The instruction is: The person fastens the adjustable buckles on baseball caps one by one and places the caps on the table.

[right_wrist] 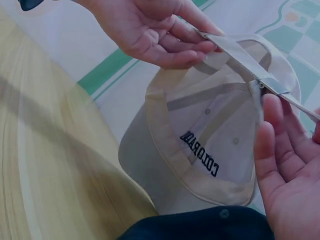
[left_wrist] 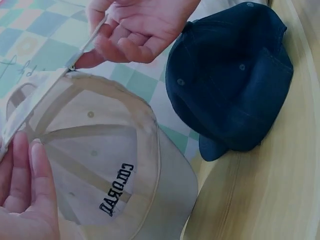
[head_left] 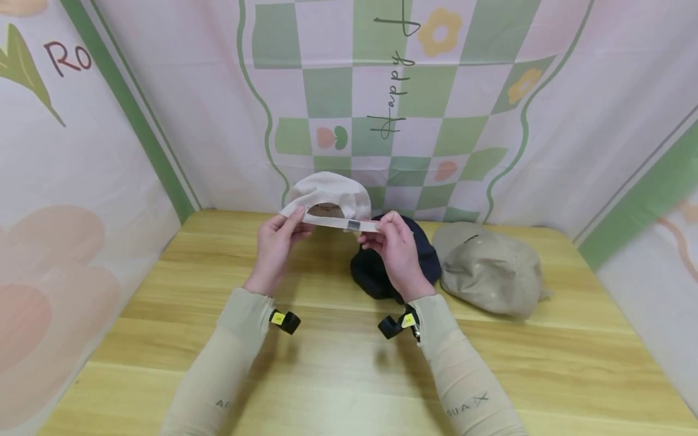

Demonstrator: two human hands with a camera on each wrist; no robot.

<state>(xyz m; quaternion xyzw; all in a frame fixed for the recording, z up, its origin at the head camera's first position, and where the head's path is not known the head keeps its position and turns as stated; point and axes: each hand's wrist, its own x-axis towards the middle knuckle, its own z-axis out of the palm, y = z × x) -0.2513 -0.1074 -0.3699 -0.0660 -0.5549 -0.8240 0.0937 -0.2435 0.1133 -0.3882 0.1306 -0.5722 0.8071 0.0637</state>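
Aloft, cream cap [head_left: 329,192] strap pinched between left hand [head_left: 274,242], right hand [head_left: 398,249]

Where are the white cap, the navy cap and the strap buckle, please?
white cap [left_wrist: 100,165], left wrist view, crown.
navy cap [left_wrist: 235,80], left wrist view, crown.
strap buckle [head_left: 354,225], head view, metal clasp.

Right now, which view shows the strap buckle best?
Head view: the buckle sits unobstructed on the strap, between both hands. Right wrist shows it edge-on by the fingertips; left wrist catches only a sliver beside the fingers.
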